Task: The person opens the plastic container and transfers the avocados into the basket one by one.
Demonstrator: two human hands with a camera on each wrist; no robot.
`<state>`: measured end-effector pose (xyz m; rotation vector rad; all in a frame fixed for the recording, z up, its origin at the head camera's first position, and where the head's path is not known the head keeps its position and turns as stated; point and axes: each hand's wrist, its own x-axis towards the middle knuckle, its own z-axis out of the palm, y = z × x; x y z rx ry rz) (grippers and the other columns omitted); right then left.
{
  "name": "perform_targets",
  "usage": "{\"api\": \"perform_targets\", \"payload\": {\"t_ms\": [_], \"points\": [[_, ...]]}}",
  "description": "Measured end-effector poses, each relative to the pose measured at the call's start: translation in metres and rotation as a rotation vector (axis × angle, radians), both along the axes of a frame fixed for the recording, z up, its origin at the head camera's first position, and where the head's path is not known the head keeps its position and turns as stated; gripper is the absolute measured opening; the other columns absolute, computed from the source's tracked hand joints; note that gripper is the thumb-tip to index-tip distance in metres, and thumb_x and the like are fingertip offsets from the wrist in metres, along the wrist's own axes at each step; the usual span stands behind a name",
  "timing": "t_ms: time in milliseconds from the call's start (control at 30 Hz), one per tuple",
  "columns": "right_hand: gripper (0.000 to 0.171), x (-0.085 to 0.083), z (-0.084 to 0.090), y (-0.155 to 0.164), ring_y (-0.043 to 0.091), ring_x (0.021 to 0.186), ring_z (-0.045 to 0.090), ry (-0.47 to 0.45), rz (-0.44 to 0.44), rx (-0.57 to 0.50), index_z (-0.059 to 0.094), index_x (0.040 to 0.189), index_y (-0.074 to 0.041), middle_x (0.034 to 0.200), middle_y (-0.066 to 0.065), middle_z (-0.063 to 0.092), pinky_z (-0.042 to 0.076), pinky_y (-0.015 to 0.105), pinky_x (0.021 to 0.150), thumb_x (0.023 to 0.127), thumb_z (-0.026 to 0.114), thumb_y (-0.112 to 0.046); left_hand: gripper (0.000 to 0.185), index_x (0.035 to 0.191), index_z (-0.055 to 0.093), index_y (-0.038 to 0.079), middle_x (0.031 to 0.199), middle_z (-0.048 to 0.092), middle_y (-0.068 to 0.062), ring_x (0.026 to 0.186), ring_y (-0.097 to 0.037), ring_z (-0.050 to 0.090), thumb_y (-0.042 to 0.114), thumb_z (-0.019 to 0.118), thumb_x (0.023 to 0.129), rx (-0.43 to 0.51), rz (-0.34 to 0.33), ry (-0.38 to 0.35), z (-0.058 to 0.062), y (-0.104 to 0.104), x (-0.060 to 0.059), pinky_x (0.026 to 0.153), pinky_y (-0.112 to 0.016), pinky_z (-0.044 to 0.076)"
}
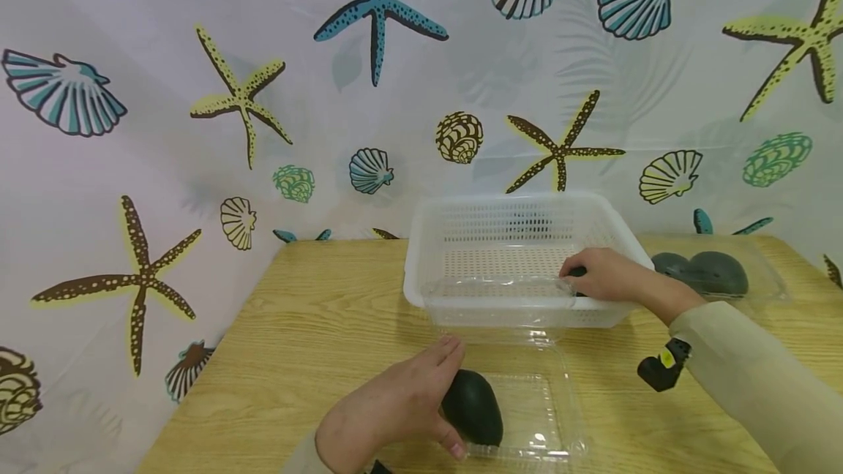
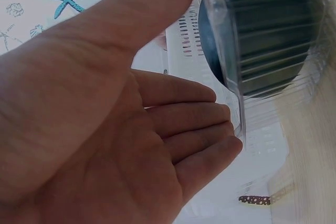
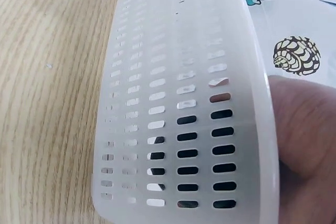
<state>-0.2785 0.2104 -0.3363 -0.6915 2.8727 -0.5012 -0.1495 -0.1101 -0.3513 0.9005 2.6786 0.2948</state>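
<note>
A clear plastic clamshell box [image 1: 540, 415] lies open at the table's front, its lid leaning up against a white slotted basket [image 1: 514, 200]. One dark green avocado [image 1: 473, 408] sits in the box's tray. My left hand [image 1: 395, 408] brackets the tray's left side. In the left wrist view its fingers [image 2: 184, 124] lie straight, its thumb rests on the box [image 2: 231, 93], and the avocado [image 2: 262, 30] shows through the ribbed plastic. My right hand [image 1: 609, 276] reaches over the basket's front right rim, fingers curled on a dark fruit [image 1: 578, 271]. The right wrist view shows the basket wall [image 3: 173, 103] and my thumb [image 3: 307, 145].
A second clear box [image 1: 764, 276] with two dark avocados [image 1: 705, 273] stands at the back right beside the basket. The wooden table [image 1: 316, 313] is bare on its left half. A seashell-print curtain [image 1: 263, 93] closes off the back and left. A black device [image 1: 661, 366] hangs at my right wrist.
</note>
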Motion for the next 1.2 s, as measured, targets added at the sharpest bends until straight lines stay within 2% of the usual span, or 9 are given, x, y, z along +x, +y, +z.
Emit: {"api": "perform_targets", "payload": {"t_ms": [100,300,500,633,833,1200], "points": [[0.023,-0.003,-0.001,0.000,0.039,0.104,0.064,-0.024,-0.011,0.024,0.072,0.108,-0.001,0.112,0.022,0.070,0.051,0.052,0.087,0.097,0.057,-0.015,0.120,0.155,0.027,0.004,0.163,0.027,-0.012,0.151,-0.023,0.028,0.055,0.082,0.062,0.006,0.002,0.002,0.000,0.001,0.001,0.119,-0.036,0.034],[0.022,-0.008,-0.006,0.004,0.036,0.098,0.065,-0.022,-0.020,0.032,0.073,0.105,0.000,0.109,0.022,0.070,0.052,0.050,0.082,0.096,0.057,-0.012,0.118,0.153,0.029,0.004,0.162,0.029,-0.011,0.150,-0.023,0.030,0.054,0.084,0.062,0.015,0.006,0.009,0.001,0.003,0.002,0.118,-0.035,0.036],[0.023,-0.013,-0.010,0.009,0.042,0.106,0.064,-0.049,0.003,0.053,0.073,0.108,0.002,0.115,0.024,0.069,0.054,0.052,0.086,0.097,0.057,-0.011,0.120,0.154,0.028,0.004,0.162,0.028,-0.011,0.150,-0.022,0.029,0.054,0.084,0.061,0.010,0.012,0.005,0.002,0.003,0.002,0.118,-0.035,0.036],[0.024,-0.014,-0.011,0.009,0.042,0.106,0.064,-0.049,0.011,0.049,0.073,0.109,0.003,0.115,0.025,0.069,0.054,0.052,0.086,0.097,0.057,-0.012,0.121,0.155,0.027,0.004,0.163,0.027,-0.011,0.151,-0.022,0.028,0.055,0.084,0.061,0.004,0.007,0.005,0.002,0.002,0.001,0.119,-0.036,0.034],[0.024,-0.012,-0.009,0.008,0.036,0.100,0.067,-0.024,-0.002,0.010,0.074,0.106,-0.001,0.110,0.020,0.072,0.054,0.051,0.083,0.098,0.056,-0.015,0.121,0.154,0.028,0.003,0.162,0.028,-0.012,0.150,-0.023,0.030,0.055,0.084,0.061,0.008,-0.001,0.018,0.001,0.001,0.001,0.118,-0.035,0.035],[0.025,0.000,0.001,0.008,0.036,0.101,0.064,0.094,-0.045,-0.062,0.072,0.109,-0.001,0.108,0.017,0.071,0.053,0.052,0.083,0.098,0.057,-0.018,0.122,0.154,0.027,0.002,0.162,0.028,-0.013,0.150,-0.023,0.030,0.055,0.084,0.060,0.001,0.002,0.026,0.001,0.000,0.001,0.118,-0.035,0.035]]}}
